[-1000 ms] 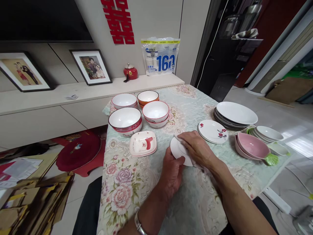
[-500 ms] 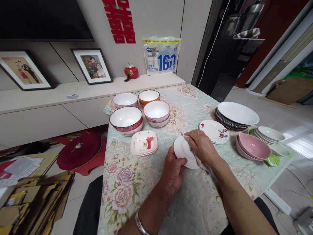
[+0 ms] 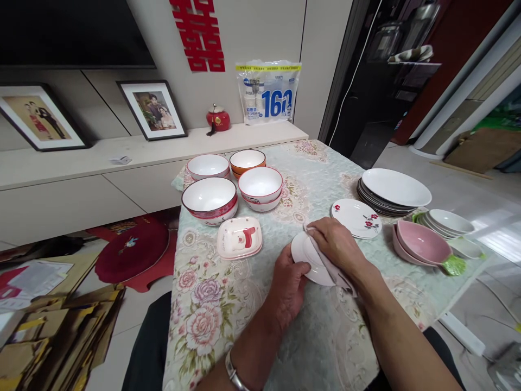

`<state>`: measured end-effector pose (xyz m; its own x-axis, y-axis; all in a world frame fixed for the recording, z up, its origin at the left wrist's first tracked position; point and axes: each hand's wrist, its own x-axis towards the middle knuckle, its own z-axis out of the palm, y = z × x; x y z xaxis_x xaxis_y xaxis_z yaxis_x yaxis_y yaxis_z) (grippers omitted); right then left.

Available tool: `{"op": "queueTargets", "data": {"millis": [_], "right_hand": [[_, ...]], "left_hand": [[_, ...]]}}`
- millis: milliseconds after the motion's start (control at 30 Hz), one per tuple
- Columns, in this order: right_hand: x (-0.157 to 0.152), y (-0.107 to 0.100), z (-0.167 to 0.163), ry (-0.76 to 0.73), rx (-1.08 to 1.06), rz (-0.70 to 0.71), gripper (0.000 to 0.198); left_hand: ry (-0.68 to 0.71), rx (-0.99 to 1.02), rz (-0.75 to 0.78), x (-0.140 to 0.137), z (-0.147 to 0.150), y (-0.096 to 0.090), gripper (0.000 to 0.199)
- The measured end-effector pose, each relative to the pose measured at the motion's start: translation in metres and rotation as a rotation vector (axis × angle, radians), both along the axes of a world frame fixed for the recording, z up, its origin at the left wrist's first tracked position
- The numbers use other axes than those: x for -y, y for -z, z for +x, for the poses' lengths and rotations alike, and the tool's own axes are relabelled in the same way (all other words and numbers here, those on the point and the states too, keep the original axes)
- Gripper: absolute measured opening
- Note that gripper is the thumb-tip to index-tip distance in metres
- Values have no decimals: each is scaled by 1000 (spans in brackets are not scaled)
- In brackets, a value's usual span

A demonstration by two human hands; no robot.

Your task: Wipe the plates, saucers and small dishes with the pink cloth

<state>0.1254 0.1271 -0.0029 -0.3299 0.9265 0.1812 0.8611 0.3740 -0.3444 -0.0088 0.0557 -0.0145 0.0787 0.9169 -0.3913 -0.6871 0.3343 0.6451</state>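
Observation:
A small white plate [image 3: 306, 254] is tilted above the tablecloth, its left rim gripped by my left hand [image 3: 288, 279] with the thumb on top. My right hand [image 3: 336, 241] is closed on a pale cloth [image 3: 334, 271] and presses it against the plate's right side. Part of the plate is hidden under the cloth and the right hand. Just beyond the right hand lie white plates with red flowers [image 3: 355, 217]. Left of the plate sits a stack of square dishes [image 3: 240, 239] with a red scarf design.
Stacked bowls [image 3: 209, 195] stand at the table's far left. On the right are large oval plates [image 3: 396, 187], pink bowls [image 3: 423, 241] and small white bowls [image 3: 450, 222]. A floral tablecloth [image 3: 203, 326] covers the table. The low cabinet [image 3: 154, 155] runs along the wall behind.
The cloth has shifted across the plate toward the lower right with my right hand and covers the plate's dark mark. The plate has moved slightly right and down.

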Motion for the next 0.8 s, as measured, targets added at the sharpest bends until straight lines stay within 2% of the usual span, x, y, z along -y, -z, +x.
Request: {"op": "queueTargets", "data": {"millis": [100,200,300,400,533,600,667,800], "right_hand": [[-4,6,7,153,60,-5,29],[-2,6,4,188,77,37,29],[2,3,-4,22,36,86,28],[10,-5,-14,-203,-59,88,31],[21,-21,-24,-460,-126,-22,28],[20,-22,-22,-498,-148,-63,27],[14,-17,-15,-407,-161,-43,26],[-1,3,3,-51,-84,3,24]], "left_hand": [[-75,31,14,0,1,-1,65],[-102,62,16,0,2,-3,70],[-92,58,-8,1,3,-4,73],[-41,47,10,2,3,-3,65],[-40,87,66,2,3,0,58],[-32,78,69,2,3,1,56],[-10,43,50,2,3,3,56],[3,27,2,1,2,3,66]]}}
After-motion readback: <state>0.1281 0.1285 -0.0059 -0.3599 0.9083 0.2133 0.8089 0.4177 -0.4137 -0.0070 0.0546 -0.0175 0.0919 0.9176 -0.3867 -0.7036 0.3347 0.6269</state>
